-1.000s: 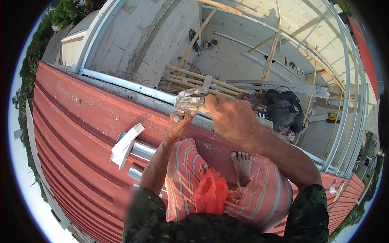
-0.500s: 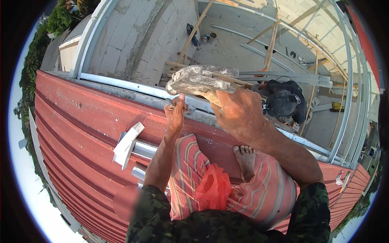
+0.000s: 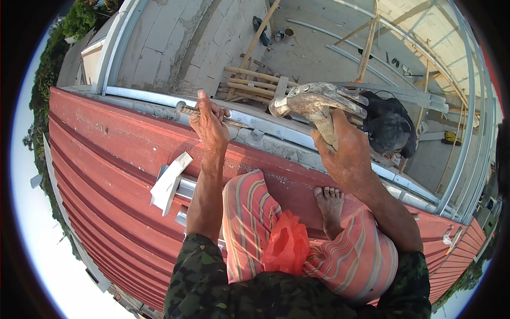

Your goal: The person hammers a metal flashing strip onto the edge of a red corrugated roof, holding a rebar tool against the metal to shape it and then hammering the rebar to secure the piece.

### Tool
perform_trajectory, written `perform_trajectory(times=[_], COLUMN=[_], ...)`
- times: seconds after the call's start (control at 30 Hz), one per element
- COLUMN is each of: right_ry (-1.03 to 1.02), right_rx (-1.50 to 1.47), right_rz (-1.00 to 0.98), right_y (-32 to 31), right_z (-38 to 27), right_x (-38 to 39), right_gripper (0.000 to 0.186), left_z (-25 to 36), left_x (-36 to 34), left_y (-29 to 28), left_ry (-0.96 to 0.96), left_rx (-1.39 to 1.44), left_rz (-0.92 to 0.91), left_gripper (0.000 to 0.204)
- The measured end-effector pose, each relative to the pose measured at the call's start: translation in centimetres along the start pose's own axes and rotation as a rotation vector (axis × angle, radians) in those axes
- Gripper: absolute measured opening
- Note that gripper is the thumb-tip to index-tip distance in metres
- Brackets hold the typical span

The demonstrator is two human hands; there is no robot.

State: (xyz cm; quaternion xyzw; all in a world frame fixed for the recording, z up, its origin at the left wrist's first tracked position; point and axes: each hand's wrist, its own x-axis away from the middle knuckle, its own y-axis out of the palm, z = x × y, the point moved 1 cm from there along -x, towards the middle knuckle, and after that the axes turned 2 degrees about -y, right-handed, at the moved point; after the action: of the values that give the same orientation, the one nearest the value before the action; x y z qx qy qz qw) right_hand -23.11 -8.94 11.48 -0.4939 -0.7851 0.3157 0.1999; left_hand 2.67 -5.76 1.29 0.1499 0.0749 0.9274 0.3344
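Note:
My left hand (image 3: 210, 125) grips a thin metal tool (image 3: 239, 123), like a chisel or spike, lying at a slant over the grey ledge (image 3: 268, 139); one finger points up. Closed round the handle of a weathered claw hammer (image 3: 313, 98) is my right hand (image 3: 345, 154), its hammer head raised to the right of my left hand. A galvanised metal channel (image 3: 143, 98) runs along the wall top beside both hands. Below them are the red ribbed roof (image 3: 106, 138), my bare foot (image 3: 329, 207) and a red plastic bag (image 3: 287, 242) on striped cloth.
Beyond the ledge is a drop into a block-walled space (image 3: 292, 58) with bamboo poles (image 3: 249, 87) and metal profiles. A co-worker (image 3: 388, 125) in dark clothes works just below at the right. White offcuts (image 3: 170, 181) lie at left on the roof. A metal frame (image 3: 465, 149) rises at right.
My left hand has moved up and left along the ledge with the thin tool. The hammer has moved to the right and away from it.

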Motion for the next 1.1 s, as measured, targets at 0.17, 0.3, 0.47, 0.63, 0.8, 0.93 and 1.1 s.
perform_trajectory(times=[0.17,0.3,0.47,0.63,0.8,0.93,1.1], right_ry=[0.043,-0.064,-0.002,-0.034,-0.008,-0.007,-0.005], right_rx=[-0.045,-0.024,-0.022,-0.069,-0.146,-0.148,-0.391], right_rz=[-0.044,0.044,0.01,0.068,0.087,0.063,0.269], right_y=[0.2,0.3,0.0,-1.0,-2.1,-2.9,-6.1], right_z=[0.4,0.8,1.1,1.0,0.2,-0.1,-3.5], right_x=[0.2,0.8,1.1,0.4,-0.8,-1.4,-3.8], right_gripper=[0.032,0.022,0.023,0.023,0.022,0.023,0.025], left_z=[0.7,1.6,0.8,0.8,0.2,-0.8,-1.7], left_x=[2.3,3.4,3.4,3.8,4.0,3.5,3.4], left_y=[0.6,2.2,1.9,2.1,2.1,2.2,2.3], left_ry=[0.017,-0.033,-0.127,-0.132,-0.134,-0.233,-0.249], left_rx=[-0.172,-0.227,-0.498,-0.47,-0.503,-0.534,-0.625], left_rz=[-0.293,-0.398,-0.525,-0.546,-0.558,-0.606,-0.68], left_gripper=[0.051,0.052,0.05,0.05,0.049,0.048,0.047])
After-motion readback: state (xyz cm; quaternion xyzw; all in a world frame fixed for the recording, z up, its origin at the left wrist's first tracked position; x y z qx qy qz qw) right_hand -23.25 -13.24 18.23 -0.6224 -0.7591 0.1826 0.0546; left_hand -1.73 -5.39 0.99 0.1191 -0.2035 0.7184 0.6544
